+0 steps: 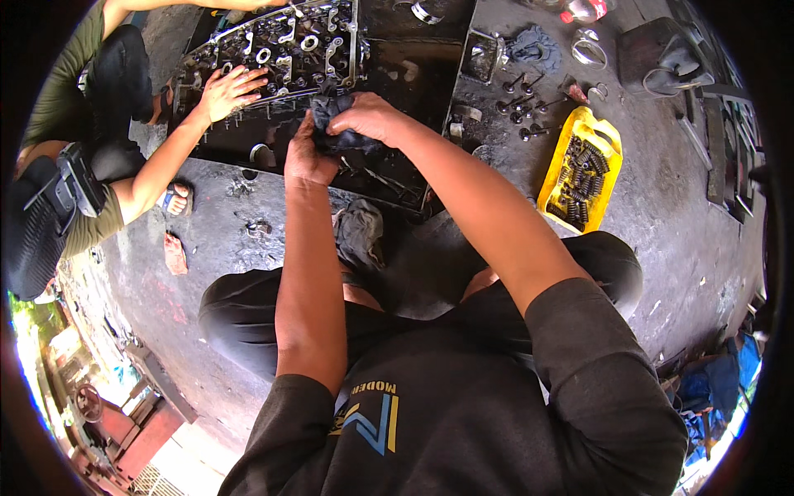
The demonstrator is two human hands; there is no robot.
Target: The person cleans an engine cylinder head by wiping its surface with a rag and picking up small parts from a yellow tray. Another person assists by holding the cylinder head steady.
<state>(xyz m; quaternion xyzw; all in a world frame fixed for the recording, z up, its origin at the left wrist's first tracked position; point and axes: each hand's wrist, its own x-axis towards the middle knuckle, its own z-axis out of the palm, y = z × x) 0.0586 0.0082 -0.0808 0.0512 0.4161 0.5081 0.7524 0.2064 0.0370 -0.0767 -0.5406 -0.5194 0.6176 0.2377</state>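
Observation:
Both my hands are closed on a dark, oily rag above the wide metal tray. My left hand grips its left side from below. On the right, my right hand pinches it from above. Whether a small part is wrapped inside the rag is hidden. Just beyond lies an engine cylinder head, its top full of round openings and metal caps. A co-worker's hand rests flat on that cylinder head's near left part.
Right of the tray are several engine valves, a grey rag and a yellow container of coil springs. Another dark rag lies before my legs. The co-worker crouches at the left. A black box-like part stands far right.

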